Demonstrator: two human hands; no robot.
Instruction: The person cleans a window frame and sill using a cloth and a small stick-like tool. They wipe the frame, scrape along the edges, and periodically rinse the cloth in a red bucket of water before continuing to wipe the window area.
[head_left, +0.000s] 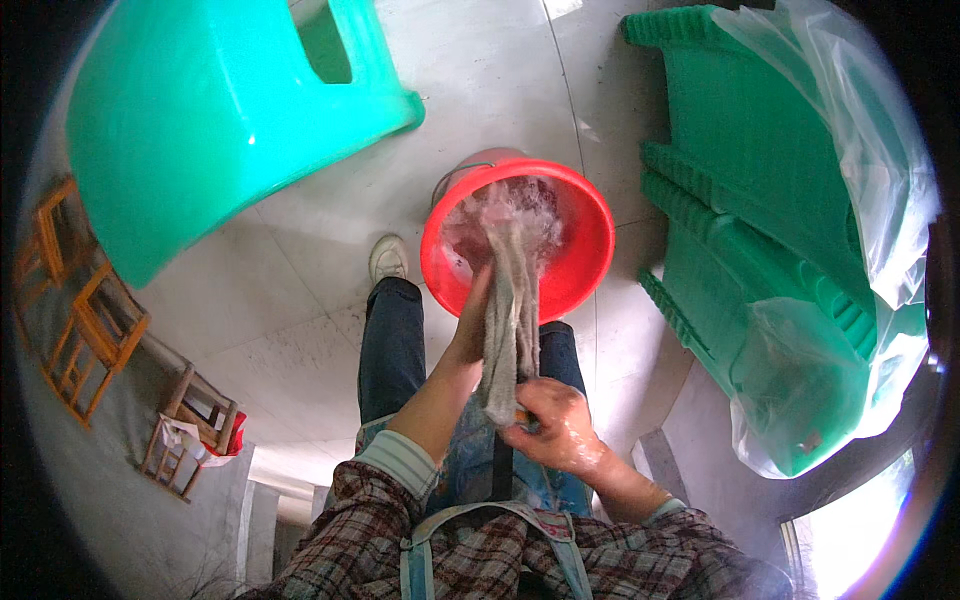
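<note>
A red plastic bucket (592, 247) stands on the floor before me, with splashing water (517, 202) inside. A wet grey cloth (506, 322) stretches from the water over the near rim towards my body. My right hand (551, 427) is closed at the cloth's near end, wet, with a small orange-brown thing (525, 417) showing at its fingers; what that is I cannot tell. My left hand (480, 292) reaches over the rim beside the cloth; its fingers are hidden by the cloth and the splash, so its hold is unclear.
A large green plastic stool (225, 135) stands at the upper left. Stacked green plastic furniture (750, 150), partly wrapped in clear plastic film (877, 165), is on the right. Wooden chairs (105, 315) and a small wooden stool (180, 420) with a red-and-white bag (225, 446) are at the left.
</note>
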